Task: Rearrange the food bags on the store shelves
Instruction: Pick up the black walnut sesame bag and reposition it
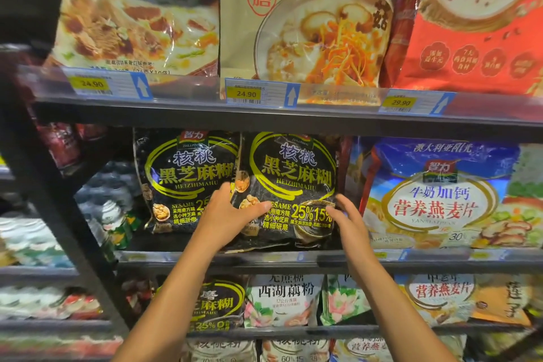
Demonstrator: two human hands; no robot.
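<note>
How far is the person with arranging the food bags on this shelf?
Looks done: one black sesame bag stands upright at the left of the middle shelf. In hand: the left hand and right hand press on the second black sesame bag, which leans and overlaps the first. Left: straightening it beside the blue oatmeal bag. Whether other shelves need work, I cannot tell.
</note>
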